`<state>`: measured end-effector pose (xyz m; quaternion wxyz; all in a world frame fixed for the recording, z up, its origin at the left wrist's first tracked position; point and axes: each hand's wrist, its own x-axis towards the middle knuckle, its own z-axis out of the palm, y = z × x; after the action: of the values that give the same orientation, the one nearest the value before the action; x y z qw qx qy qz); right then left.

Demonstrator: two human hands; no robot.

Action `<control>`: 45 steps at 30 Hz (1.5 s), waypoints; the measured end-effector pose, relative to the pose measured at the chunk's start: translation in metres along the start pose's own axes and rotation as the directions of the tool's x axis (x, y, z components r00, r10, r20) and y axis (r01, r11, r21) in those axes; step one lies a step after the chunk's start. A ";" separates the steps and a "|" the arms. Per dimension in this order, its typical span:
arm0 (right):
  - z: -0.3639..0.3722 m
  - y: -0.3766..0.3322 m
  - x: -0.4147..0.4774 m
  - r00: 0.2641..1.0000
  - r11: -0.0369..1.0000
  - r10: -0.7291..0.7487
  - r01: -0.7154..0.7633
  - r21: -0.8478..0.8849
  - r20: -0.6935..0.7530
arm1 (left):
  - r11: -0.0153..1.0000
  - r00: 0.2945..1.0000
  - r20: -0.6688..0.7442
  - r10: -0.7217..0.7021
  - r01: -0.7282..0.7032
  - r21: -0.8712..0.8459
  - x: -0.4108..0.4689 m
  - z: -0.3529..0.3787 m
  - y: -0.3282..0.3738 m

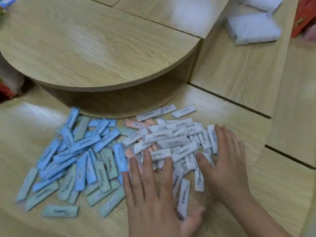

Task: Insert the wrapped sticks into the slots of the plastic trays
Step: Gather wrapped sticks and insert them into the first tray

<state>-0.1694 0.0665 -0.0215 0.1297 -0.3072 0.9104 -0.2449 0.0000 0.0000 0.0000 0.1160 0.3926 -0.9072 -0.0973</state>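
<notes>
On white sticks (169, 139): L hand (153, 194), R hand (224, 161) flat.

head-worn view, close, looking steeply down

Light was soft and even; the round tabletop (102, 48) cast a dark shadow beneath, and the white bags (253, 29) looked blurred, overexposed.

Bare L hand (153, 194), R hand (224, 161), nails (133, 160) prob. short
</notes>
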 end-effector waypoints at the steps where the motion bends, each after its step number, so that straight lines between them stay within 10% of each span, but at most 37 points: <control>1: -0.001 -0.001 0.002 1.000 1.000 -0.022 0.022 0.005 0.003 | 1.000 0.998 0.057 -0.005 0.005 0.001 0.000 0.005 -0.002; 26: 0.019 -0.039 0.028 0.993 0.995 -0.095 0.095 -0.003 -0.068 | 0.999 0.995 0.089 0.054 -0.055 0.001 0.078 0.023 -0.034; 45: 0.024 -0.051 0.036 0.987 0.929 -0.011 0.069 0.365 -0.158 | 0.999 0.997 0.068 -0.034 0.035 -0.007 0.081 0.022 -0.030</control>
<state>-0.1630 0.0003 -0.0178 0.1097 -0.2761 0.8489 -0.4371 -0.0393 -0.0776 -0.0181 0.0850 0.4041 -0.9033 -0.1160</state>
